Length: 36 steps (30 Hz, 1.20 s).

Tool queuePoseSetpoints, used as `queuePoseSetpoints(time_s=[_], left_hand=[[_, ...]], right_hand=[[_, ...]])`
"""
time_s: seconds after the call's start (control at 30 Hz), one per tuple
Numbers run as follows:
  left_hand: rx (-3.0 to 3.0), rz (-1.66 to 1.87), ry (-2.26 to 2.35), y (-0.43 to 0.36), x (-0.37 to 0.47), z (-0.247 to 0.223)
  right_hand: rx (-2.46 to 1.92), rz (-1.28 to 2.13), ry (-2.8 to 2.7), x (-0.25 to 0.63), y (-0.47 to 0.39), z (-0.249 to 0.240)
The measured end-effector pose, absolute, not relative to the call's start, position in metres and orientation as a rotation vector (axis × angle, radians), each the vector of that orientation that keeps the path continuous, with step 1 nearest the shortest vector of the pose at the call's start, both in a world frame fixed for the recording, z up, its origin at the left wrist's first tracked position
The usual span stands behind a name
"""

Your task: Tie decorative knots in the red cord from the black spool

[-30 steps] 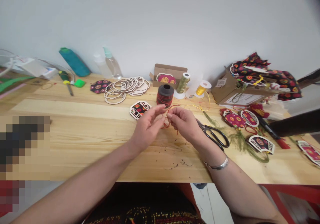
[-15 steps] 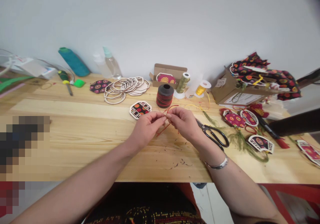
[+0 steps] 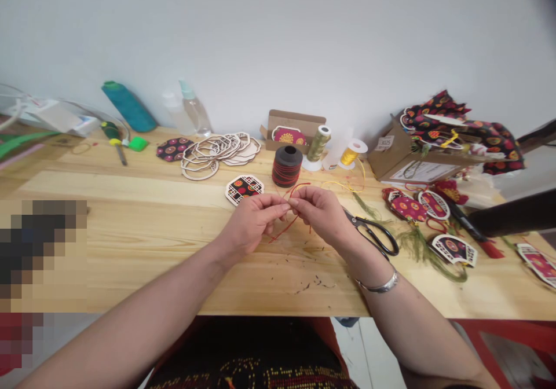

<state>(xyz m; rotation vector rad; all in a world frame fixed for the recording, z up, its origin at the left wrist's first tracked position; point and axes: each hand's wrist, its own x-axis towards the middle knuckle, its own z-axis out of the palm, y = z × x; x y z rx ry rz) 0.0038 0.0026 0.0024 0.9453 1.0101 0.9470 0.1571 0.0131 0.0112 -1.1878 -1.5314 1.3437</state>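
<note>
Red cord [image 3: 284, 228]: sits between the two hands, just above the bench [image 3: 130, 261], on the near side of a black-and-red thread spool [image 3: 286, 175]. Curves over the right forefinger at the top; trails down and to the left below the fingertips. Part in between hidden by fingers.

Left hand [image 3: 249, 220]: pinches the cord, grip pressed together at thumb and forefinger. Right hand [image 3: 321, 209]: same pinch on the cord, grip closed, tips meeting the left ones. Wears a silver bracelet [image 3: 382, 285] at the wrist.

Near left hand: an octagonal patterned ornament [image 3: 244, 189], just beyond the knuckles. Near right hand: black-handled scissors [image 3: 388, 234], partly covered by hand and wrist.

Farther back, from left to right: pale cut-out frames [image 3: 200, 172], overlapping; small open carton [image 3: 304, 124]; olive thread spool [image 3: 320, 144], upright; yellow thread spool [image 3: 350, 156], with a loose strand. Off to the right: tasselled ornaments [image 3: 454, 250] and a cardboard box [image 3: 386, 157] heaped with patterned fabric [image 3: 499, 146].
</note>
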Motion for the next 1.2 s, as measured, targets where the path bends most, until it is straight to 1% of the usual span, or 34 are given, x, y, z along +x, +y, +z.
queuePoseSetpoints(time_s=[0.2,0.43,0.63,0.77,0.87,1.03,1.2], left_hand=[[0.951,0.991,1.078,0.005,0.004,0.002],[0.894,1.089,1.175,0.008,0.006,0.001],[0.867,1.143,1.151,0.009,0.006,0.0],[0.791,1.147,1.125,0.009,0.005,-0.001],[0.726,1.129,1.084,0.009,0.004,-0.001],[0.676,1.086,1.051,0.009,0.003,0.001],[0.636,1.061,0.979,0.01,0.002,0.0]], right_hand=[[-1.219,1.186,-1.688,0.16,0.013,0.013],[-1.392,0.713,-2.007,0.162,0.005,0.016],[-1.437,0.154,-2.175,0.153,-0.007,0.013],[-1.269,-0.403,-2.308,0.149,-0.013,0.01],[-1.124,-0.658,-2.38,0.147,-0.017,0.01],[-0.981,-0.768,-2.475,0.144,-0.021,0.012],[-0.906,-0.711,-2.578,0.141,-0.023,0.008]])
